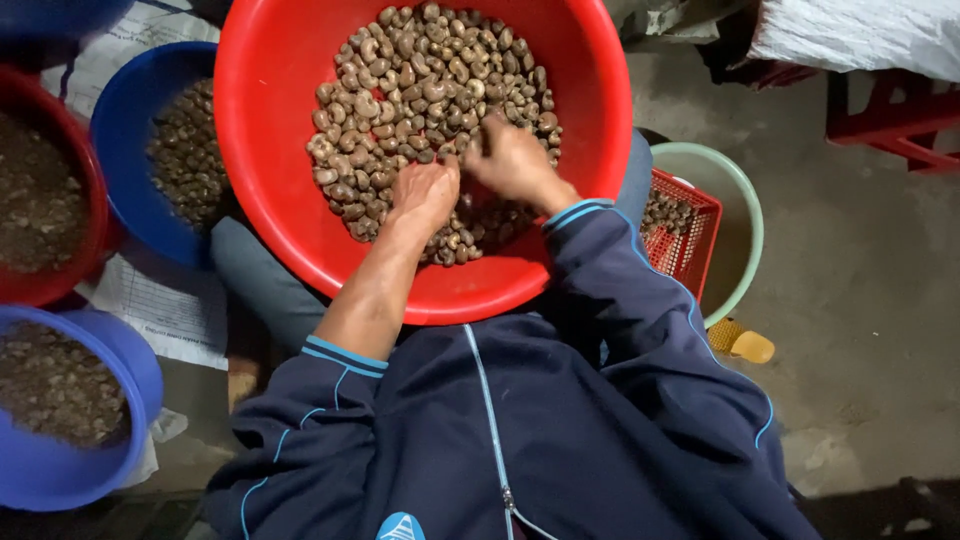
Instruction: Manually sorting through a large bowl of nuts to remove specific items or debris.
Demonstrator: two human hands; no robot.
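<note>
Bare concrete floor [860, 260] is spreading out to the right of where I am working, and a big red basin [270, 150] is resting on my lap so the nuts stay within easy reach. My left hand [425, 195] is lying knuckles up on the near edge of the pile of cashew nuts [420, 90], fingers curled down into them; I cannot tell whether it is actually clasping any. My right hand [515, 160] is sitting just beside it, fingers bent and dug into the heap in the same way, its hold hidden too. Most of the nuts are lying just beyond my fingertips, toward the far wall of the basin. Well off to the left of my hands, a blue bowl [120, 130] of darker nuts is standing alongside other tubs, seemingly to keep sorts apart. Past my right sleeve [640, 300], a small red crate [690, 240] is sitting inside a pale green tub [745, 215].
</note>
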